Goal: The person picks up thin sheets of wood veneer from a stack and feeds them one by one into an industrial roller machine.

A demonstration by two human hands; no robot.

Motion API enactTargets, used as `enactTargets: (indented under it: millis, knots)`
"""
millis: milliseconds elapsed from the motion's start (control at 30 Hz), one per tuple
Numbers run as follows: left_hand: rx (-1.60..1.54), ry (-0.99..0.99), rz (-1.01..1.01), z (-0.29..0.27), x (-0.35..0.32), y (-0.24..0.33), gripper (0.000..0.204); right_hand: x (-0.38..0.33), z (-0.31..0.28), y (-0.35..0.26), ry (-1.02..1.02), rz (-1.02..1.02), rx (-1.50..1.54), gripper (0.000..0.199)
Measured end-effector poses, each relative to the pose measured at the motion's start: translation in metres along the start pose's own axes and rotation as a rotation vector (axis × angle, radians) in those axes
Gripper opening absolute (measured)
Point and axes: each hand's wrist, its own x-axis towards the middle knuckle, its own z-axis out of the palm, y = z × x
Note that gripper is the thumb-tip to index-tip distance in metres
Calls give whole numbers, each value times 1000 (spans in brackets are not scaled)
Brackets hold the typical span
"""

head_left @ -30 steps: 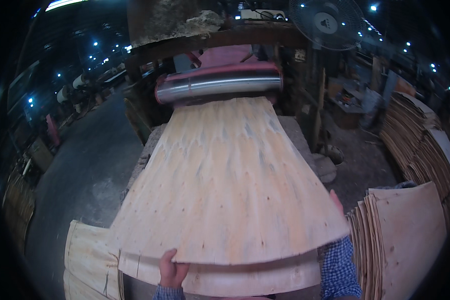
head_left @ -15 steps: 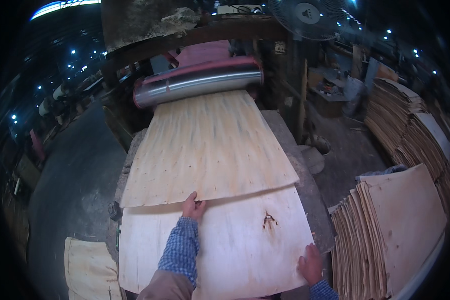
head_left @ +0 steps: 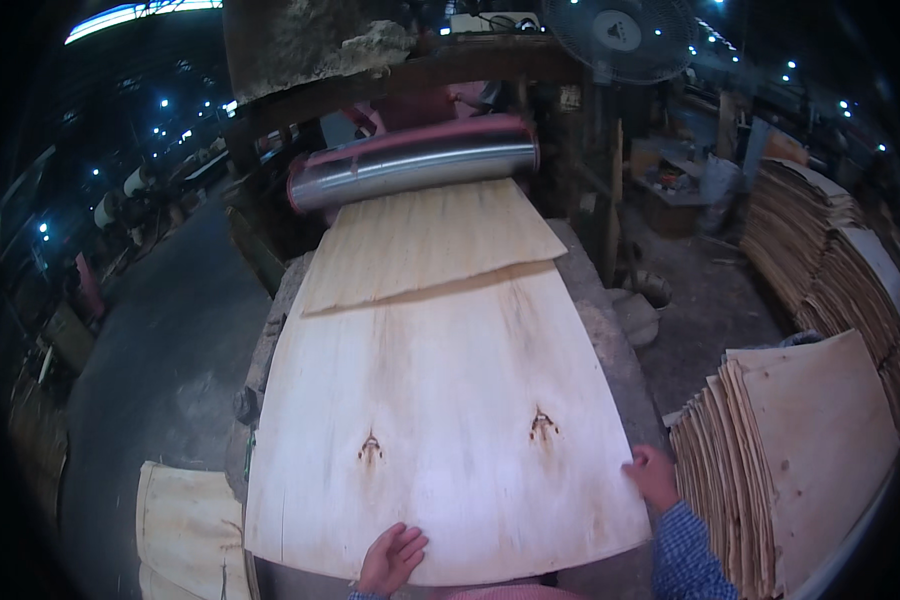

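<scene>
A pale wood veneer sheet (head_left: 460,440) with two dark knot marks lies in front of me on a stone-like bed. Its far end is covered by a yellower veneer sheet (head_left: 435,240), which runs up to a shiny metal roller (head_left: 420,165). My left hand (head_left: 392,560) is at the near edge of the pale sheet, open, its fingers stretched and slightly apart. At the right edge of that sheet is my right hand (head_left: 653,478), its fingers loosely bent against the edge and not closed round anything I can see.
Stacked veneer sheets (head_left: 805,430) stand close on my right, with a taller stack (head_left: 800,240) behind. More veneer (head_left: 190,525) lies low at left. A fan (head_left: 622,35) hangs at the upper right. Beyond the roller, a person in pink (head_left: 415,108) is partly visible.
The yellower sheet has moved away toward the roller, uncovering more of the pale sheet and its second knot. My left hand has left its edge and come back near me.
</scene>
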Motion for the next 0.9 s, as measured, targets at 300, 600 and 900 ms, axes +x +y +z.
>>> enactTargets:
  millis: [300,600,900]
  knots:
    - [-84,-223,-4,29,-90,-64,63,12,-51,-150,-685,-109,874,35]
    - [130,209,192,14,-54,-17,46,36,12,-9,-606,70,1095,45]
    - [1,292,214,31,-94,-40,46,-14,-59,-99,-543,-81,1071,53]
